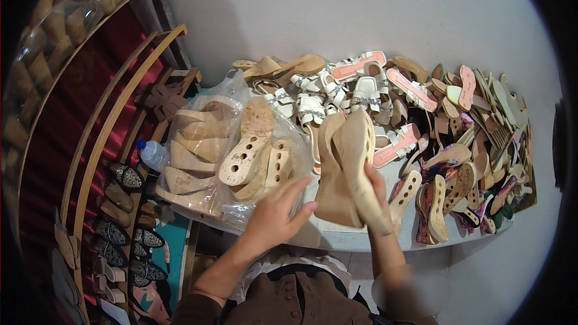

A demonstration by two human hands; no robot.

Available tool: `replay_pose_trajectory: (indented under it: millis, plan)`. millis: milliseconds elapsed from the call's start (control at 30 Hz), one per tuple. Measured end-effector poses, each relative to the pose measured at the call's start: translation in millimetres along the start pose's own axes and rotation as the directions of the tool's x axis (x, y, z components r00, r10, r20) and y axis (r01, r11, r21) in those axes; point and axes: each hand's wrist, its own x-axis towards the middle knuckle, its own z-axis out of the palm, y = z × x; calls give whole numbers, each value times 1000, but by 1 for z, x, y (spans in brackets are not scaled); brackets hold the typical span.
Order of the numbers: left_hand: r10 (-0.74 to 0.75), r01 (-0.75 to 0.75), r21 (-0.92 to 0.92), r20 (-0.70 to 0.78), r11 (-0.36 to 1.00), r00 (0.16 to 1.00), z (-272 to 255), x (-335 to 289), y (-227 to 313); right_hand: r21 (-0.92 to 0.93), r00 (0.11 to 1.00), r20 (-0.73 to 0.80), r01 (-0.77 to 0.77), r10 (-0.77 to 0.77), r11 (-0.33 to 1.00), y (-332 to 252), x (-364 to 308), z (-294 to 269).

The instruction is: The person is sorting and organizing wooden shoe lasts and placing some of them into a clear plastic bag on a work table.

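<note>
Over the front of the table, my right hand (pixel 377 191) grips a pair of pale wooden wedge shoe soles (pixel 338 174), held together and nearly upright. Most of its fingers are hidden behind the wood. My left hand (pixel 278 213) is empty, its fingers and thumb apart, between the soles and a clear plastic bag (pixel 236 212). More wooden wedges (pixel 191 180) lie in the bag. On top of them rests a sole with a row of holes (pixel 247 150).
White strappy sandals (pixel 367 93) with pink insoles crowd the back of the white table (pixel 337 239). Loose soles and patterned wedges (pixel 442 204) are heaped at the right. A water bottle (pixel 153 155) stands left of the bag, by a wooden rack (pixel 114 114) and several shoes (pixel 114 232).
</note>
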Motion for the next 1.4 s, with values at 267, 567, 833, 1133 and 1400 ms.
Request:
replay_pose_trajectory:
  millis: [267, 567, 833, 1133, 1400]
  plan:
    - [-89, -48, 632, 183, 774, 979, -26, -49, -34, -119, 943, 5, -329, 331, 937, 19, 65, 63]
    - [60, -116, 650, 108, 751, 992, -15, -65, -46, -79, 927, 65, -363, 368, 928, 21, 54, 70]
    - [138, -113, 649, 13, 752, 990, -10, -59, -56, -110, 898, -19, -439, 440, 892, 24, 65, 68]
    - [-28, -142, 619, 258, 772, 966, -8, -64, -50, -142, 750, -74, -660, 657, 738, 35, 103, 72]
    - [80, -166, 586, 169, 793, 982, -18, -68, -41, -172, 838, -195, -542, 511, 823, 74, 109, 68]
